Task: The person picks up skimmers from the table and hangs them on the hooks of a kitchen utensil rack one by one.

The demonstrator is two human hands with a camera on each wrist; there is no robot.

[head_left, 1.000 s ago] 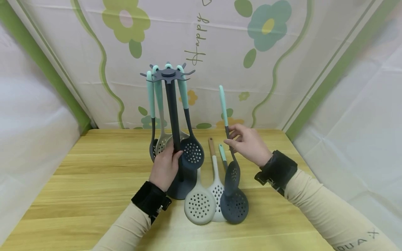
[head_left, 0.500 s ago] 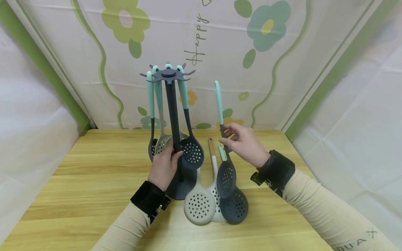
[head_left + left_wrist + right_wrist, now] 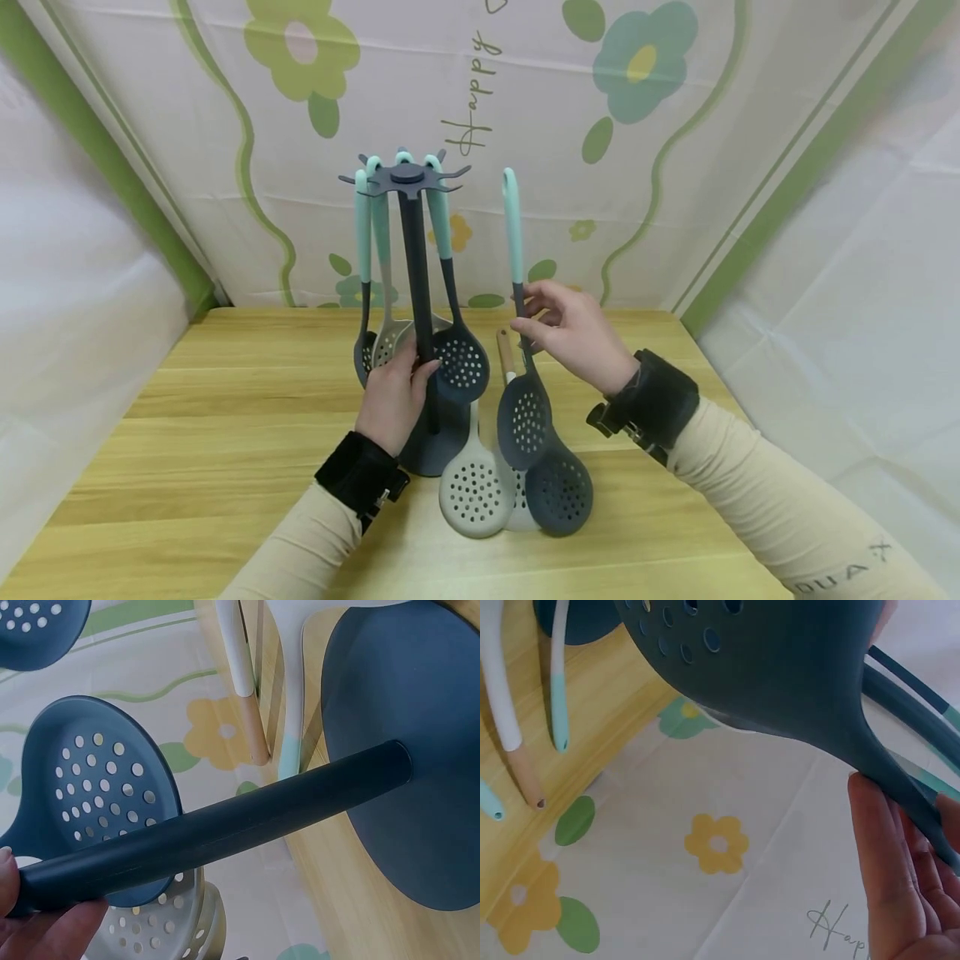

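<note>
My left hand (image 3: 395,402) grips the pole of a dark utensil stand (image 3: 415,267), which stands upright on its round base. Several mint-handled skimmers hang from its hooks, among them a dark one (image 3: 461,367) at the right. My right hand (image 3: 570,333) pinches a dark skimmer (image 3: 522,423) by its neck, bowl down and mint hooked handle pointing up, to the right of the stand. In the right wrist view, fingers and thumb close on the neck (image 3: 904,791). The left wrist view shows fingertips around the pole (image 3: 225,825).
On the wooden table (image 3: 225,433), a beige skimmer (image 3: 477,496), a white one with a wooden handle (image 3: 506,350) and another dark skimmer (image 3: 561,492) lie just in front of and right of the stand's base. A flower-printed cloth (image 3: 525,125) rises behind the table.
My right hand has moved left and slightly up with the skimmer, bringing it closer to the stand, and its bowl has turned to face more forward. My left hand stays on the pole.
</note>
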